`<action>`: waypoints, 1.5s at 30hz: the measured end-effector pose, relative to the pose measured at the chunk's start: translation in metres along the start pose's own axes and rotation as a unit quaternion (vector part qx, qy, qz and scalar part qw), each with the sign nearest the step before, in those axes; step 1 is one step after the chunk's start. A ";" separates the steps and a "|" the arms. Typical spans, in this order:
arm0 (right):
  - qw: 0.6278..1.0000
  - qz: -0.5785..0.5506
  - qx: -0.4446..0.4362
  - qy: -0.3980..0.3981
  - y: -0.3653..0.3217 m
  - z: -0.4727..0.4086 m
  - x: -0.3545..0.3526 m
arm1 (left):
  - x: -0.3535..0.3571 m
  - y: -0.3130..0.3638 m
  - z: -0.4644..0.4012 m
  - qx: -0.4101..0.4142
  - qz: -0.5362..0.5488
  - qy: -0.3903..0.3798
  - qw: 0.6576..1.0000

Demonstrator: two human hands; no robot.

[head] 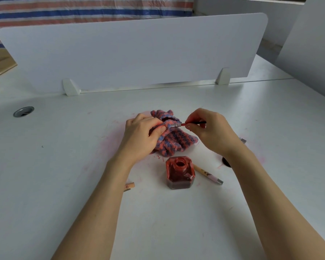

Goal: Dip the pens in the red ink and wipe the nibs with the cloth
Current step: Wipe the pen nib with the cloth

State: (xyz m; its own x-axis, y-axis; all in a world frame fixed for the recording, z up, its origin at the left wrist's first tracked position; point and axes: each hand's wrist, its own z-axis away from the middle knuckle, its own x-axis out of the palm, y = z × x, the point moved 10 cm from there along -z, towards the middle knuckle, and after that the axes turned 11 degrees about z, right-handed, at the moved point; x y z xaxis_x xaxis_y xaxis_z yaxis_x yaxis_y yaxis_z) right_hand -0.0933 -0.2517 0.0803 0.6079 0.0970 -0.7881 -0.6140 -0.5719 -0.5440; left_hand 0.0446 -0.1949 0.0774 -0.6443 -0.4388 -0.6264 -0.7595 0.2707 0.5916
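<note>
White worktop (64, 166), faintly stained pink around the working area. Crumpled pink-and-blue knitted cloth (174, 142) lies at centre, just beyond the ink bottle.

Left hand (142, 136): grip pressed together on a fold of the cloth, thumb and forefinger pinching the fabric around the metal nib end of a slim red-and-black dip pen (190, 123). Nib tip is inside the fold; only the silver collar shows.

Right hand (212, 131): grip closed on the pen's shaft, thumb and fingertips pinching it just behind the collar. Pen held roughly level, nib pointing toward the left hand, black tail end showing past the fingers.

Open faceted glass bottle of red ink (180, 172) stands upright on the worktop, nearer the person than the cloth, between the two forearms. No cap on its mouth. Ink fills it; the walls are smeared red.

Beige-and-pink pen with a silver tip (207, 174) lies flat just right of the bottle, partly behind it. Another beige pen end (129, 186) shows beside the left forearm, rest hidden. A silver tip (242, 140) shows past the right wrist. A dark round object (225, 161) is partly covered by the right forearm; cannot tell what it is.

White divider panel (131, 53) stands at the far edge.
</note>
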 end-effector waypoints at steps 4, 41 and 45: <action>1.000 0.003 -0.008 0.011 -0.001 0.000 -0.003 | -0.001 -0.002 0.001 -0.015 0.012 -0.004 1.000; 0.998 -0.008 0.055 0.037 0.011 0.000 -0.012 | -0.046 -0.013 0.014 -0.079 -0.121 0.251 0.957; 0.999 -0.014 0.037 0.030 0.006 0.001 -0.011 | -0.030 0.025 0.004 0.065 -0.068 0.185 0.978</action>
State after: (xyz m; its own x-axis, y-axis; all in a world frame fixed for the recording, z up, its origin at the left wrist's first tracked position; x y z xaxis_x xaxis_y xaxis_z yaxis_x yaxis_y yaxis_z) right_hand -0.1042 -0.2557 0.0856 0.6535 0.0619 -0.7544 -0.6298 -0.5083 -0.5873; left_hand 0.0445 -0.1713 0.1085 -0.4780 -0.7514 -0.4549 -0.8565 0.2838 0.4312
